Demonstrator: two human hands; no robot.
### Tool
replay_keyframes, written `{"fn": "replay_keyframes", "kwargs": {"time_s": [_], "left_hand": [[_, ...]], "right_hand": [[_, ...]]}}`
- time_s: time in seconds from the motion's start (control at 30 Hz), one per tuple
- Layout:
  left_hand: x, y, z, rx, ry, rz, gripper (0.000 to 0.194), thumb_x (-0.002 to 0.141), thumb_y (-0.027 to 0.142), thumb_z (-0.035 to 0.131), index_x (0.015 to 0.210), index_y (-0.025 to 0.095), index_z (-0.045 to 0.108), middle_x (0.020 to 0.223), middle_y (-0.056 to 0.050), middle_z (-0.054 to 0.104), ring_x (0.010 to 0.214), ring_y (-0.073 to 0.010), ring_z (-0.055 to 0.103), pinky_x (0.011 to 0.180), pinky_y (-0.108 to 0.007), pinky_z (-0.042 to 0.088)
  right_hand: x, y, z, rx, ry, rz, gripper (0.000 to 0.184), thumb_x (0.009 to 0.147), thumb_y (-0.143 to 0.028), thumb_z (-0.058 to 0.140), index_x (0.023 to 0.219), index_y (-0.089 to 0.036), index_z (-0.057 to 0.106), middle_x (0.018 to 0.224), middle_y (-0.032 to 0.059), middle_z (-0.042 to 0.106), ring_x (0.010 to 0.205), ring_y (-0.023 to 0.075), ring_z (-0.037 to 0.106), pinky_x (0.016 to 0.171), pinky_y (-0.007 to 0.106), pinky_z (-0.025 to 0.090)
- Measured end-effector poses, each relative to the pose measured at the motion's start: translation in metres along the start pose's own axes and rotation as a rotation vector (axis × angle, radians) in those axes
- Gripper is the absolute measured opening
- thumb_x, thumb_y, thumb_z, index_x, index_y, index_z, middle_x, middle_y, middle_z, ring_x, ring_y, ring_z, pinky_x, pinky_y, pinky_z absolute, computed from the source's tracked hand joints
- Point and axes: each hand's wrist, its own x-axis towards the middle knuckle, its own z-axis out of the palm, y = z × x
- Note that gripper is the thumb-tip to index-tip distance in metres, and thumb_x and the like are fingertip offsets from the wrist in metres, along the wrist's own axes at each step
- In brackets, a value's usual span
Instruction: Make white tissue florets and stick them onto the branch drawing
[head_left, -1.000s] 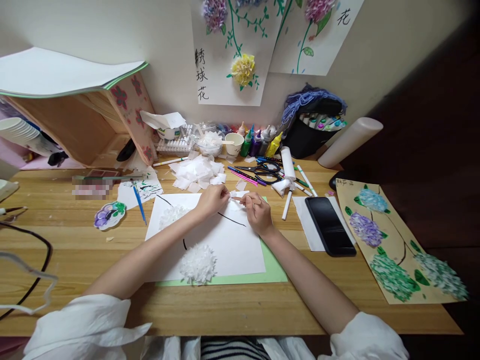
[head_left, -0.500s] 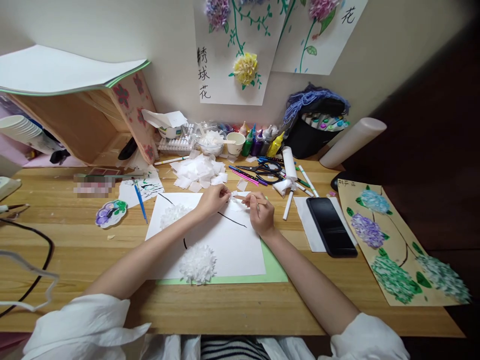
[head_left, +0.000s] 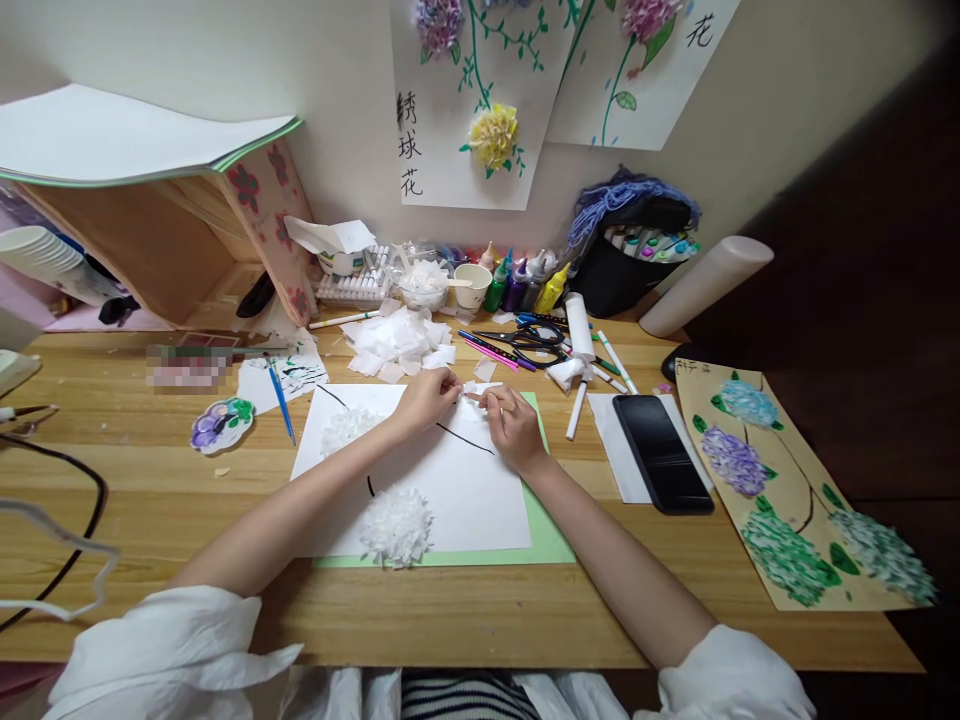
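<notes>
Over the far edge of a white paper sheet, my left hand is closed in a pinch on a small piece of white tissue paper. Close by on its right, my right hand is closed around a thin wooden stick, whose tip meets the white piece. Fluffy white paper flowers stand on the sheet: one flower near the front edge, another flower partly behind my left forearm. Black stem lines are drawn on the sheet. Under it lies a green sheet.
Behind the sheet lie a pile of white paper squares, black scissors and several pens. A paper cup and paint bottles stand by the wall. To the right are a phone and a finished flower picture; blue brushes lie left.
My right hand has shifted slightly left, bringing the stick's tip closer to the white piece. My left hand stays nearly in place.
</notes>
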Motion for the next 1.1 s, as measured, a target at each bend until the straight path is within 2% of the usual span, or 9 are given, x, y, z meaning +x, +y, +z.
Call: {"fn": "replay_keyframes", "kwargs": {"time_s": [0.17, 0.3, 0.47, 0.53, 0.67, 0.73, 0.83, 0.9, 1.1], "left_hand": [[-0.002, -0.001, 0.000, -0.034, -0.008, 0.019, 0.015, 0.079, 0.027, 0.050, 0.078, 0.017, 0.061, 0.080, -0.004, 0.068, 0.072, -0.0155, 0.059, 0.063, -0.025, 0.043], [-0.003, -0.002, -0.001, -0.025, -0.010, 0.040, 0.017, 0.080, 0.029, 0.049, 0.078, 0.017, 0.061, 0.080, -0.003, 0.068, 0.072, -0.0157, 0.059, 0.063, -0.025, 0.042], [0.000, -0.002, -0.011, 0.009, -0.014, 0.008, 0.024, 0.085, 0.029, 0.041, 0.080, 0.018, 0.061, 0.080, -0.002, 0.068, 0.073, -0.0166, 0.058, 0.064, -0.026, 0.041], [0.002, -0.002, -0.020, 0.058, 0.038, 0.006, 0.026, 0.087, 0.028, 0.039, 0.082, 0.018, 0.062, 0.082, -0.004, 0.067, 0.077, -0.0178, 0.058, 0.068, -0.028, 0.042], [0.006, -0.005, -0.037, 0.359, 0.279, 0.085, 0.021, 0.087, 0.028, 0.043, 0.090, 0.019, 0.062, 0.090, -0.007, 0.063, 0.090, -0.0226, 0.051, 0.075, -0.032, 0.040], [0.010, -0.008, -0.040, 0.511, 0.296, 0.120, 0.020, 0.085, 0.027, 0.047, 0.094, 0.019, 0.063, 0.095, -0.008, 0.061, 0.092, -0.0247, 0.047, 0.076, -0.034, 0.040], [0.016, -0.011, -0.037, 0.681, 0.250, 0.075, 0.021, 0.081, 0.030, 0.053, 0.093, 0.017, 0.065, 0.096, -0.013, 0.058, 0.094, -0.0282, 0.046, 0.075, -0.037, 0.039], [0.019, -0.013, -0.034, 0.718, 0.235, 0.033, 0.022, 0.080, 0.031, 0.053, 0.090, 0.015, 0.065, 0.095, -0.015, 0.058, 0.095, -0.0297, 0.046, 0.075, -0.039, 0.038], [0.022, -0.018, -0.033, 0.571, 0.195, -0.031, 0.016, 0.080, 0.027, 0.050, 0.082, 0.016, 0.063, 0.091, -0.012, 0.062, 0.091, -0.0277, 0.050, 0.075, -0.037, 0.038]], "right_hand": [[0.003, -0.001, 0.002, 0.000, -0.013, 0.110, 0.025, 0.092, -0.019, 0.031, 0.075, -0.021, 0.050, 0.069, 0.0035, 0.057, 0.066, 0.0167, 0.055, 0.063, 0.029, 0.044], [0.002, -0.002, 0.001, 0.117, 0.015, 0.214, 0.028, 0.092, -0.023, 0.031, 0.074, -0.020, 0.052, 0.070, 0.0031, 0.057, 0.066, 0.0156, 0.056, 0.063, 0.029, 0.044], [0.000, 0.002, -0.005, 0.393, 0.314, 0.460, 0.029, 0.093, -0.031, 0.031, 0.075, -0.020, 0.050, 0.069, 0.0007, 0.057, 0.057, 0.0114, 0.055, 0.055, 0.025, 0.043], [0.003, 0.006, -0.007, 0.512, 0.397, 0.582, 0.028, 0.093, -0.036, 0.032, 0.075, -0.020, 0.048, 0.063, -0.0013, 0.056, 0.054, 0.0106, 0.054, 0.052, 0.024, 0.042], [0.008, 0.019, -0.007, 0.682, 0.473, 0.776, 0.027, 0.088, -0.042, 0.038, 0.075, -0.020, 0.048, 0.057, -0.0037, 0.055, 0.049, 0.0099, 0.053, 0.048, 0.022, 0.040], [0.009, 0.025, -0.005, 0.724, 0.488, 0.836, 0.027, 0.086, -0.044, 0.041, 0.075, -0.020, 0.048, 0.056, -0.0038, 0.055, 0.049, 0.0100, 0.053, 0.047, 0.021, 0.040], [0.008, 0.028, -0.005, 0.762, 0.496, 0.879, 0.029, 0.084, -0.046, 0.042, 0.074, -0.020, 0.048, 0.055, -0.0037, 0.055, 0.049, 0.0106, 0.054, 0.046, 0.021, 0.041], [0.008, 0.027, -0.005, 0.766, 0.487, 0.878, 0.029, 0.083, -0.048, 0.043, 0.074, -0.020, 0.048, 0.055, -0.0040, 0.054, 0.049, 0.0108, 0.054, 0.045, 0.021, 0.040], [0.008, 0.024, -0.006, 0.747, 0.456, 0.858, 0.030, 0.084, -0.048, 0.041, 0.075, -0.020, 0.047, 0.056, -0.0034, 0.055, 0.048, 0.0105, 0.054, 0.046, 0.022, 0.041]]}}
